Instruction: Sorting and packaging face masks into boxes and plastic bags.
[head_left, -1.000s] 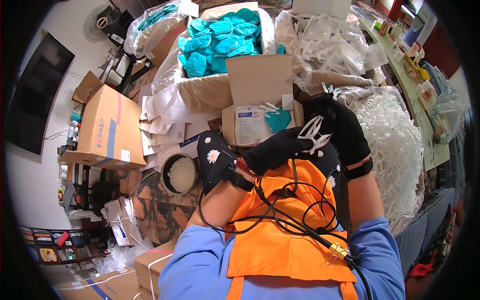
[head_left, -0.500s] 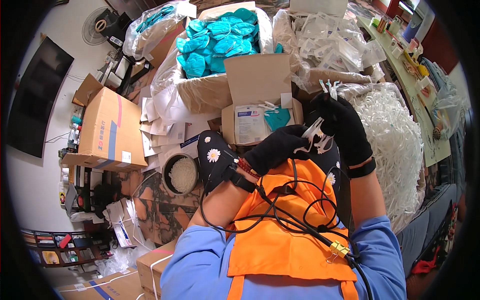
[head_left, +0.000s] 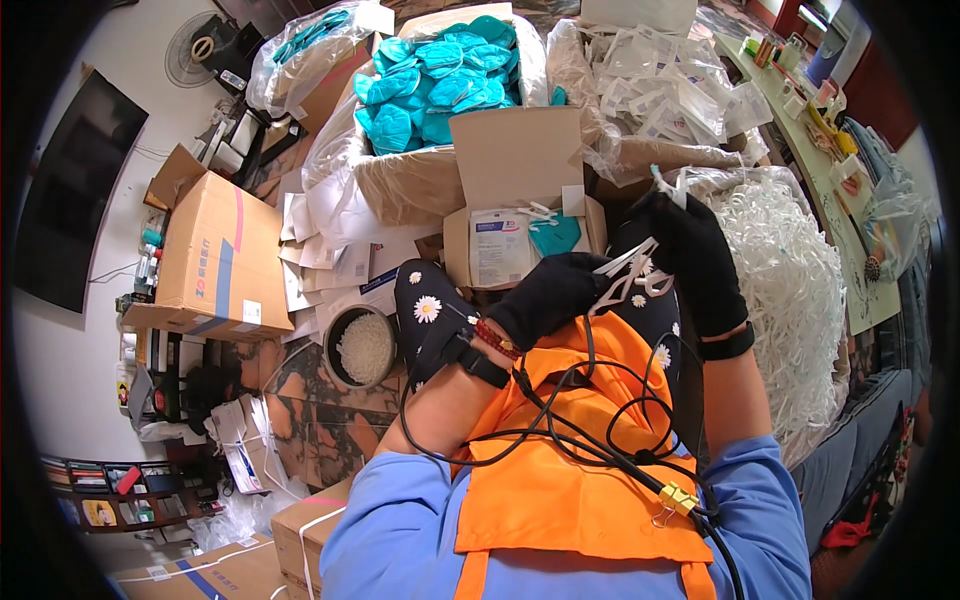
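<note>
In front of my lap, white elastic straps (head_left: 630, 270) stretch in loops between my two black-gloved hands. My left hand (head_left: 552, 297) is closed, pinching one end of the straps. Higher and to the right, my right hand (head_left: 702, 258) closes on the other end, and pale strap tips poke out above its fingers. Just beyond my left hand stands an open white box (head_left: 518, 155) with its flap raised. It holds printed white packets (head_left: 500, 248) and a teal mask (head_left: 556, 236) with white straps. The gloves hide exactly how the fingers grip.
Beyond the box, a plastic-lined carton (head_left: 410, 190) is heaped with teal masks (head_left: 440, 75). Clear packets (head_left: 675, 90) fill another carton. A large heap of white straps (head_left: 785, 290) lies at right. To the left are a bowl of white pellets (head_left: 365, 348) and a brown carton (head_left: 215, 260).
My right hand has shifted slightly right and down, tilting a little. The straps between my hands are drawn out longer, and my left hand has hardly moved.
</note>
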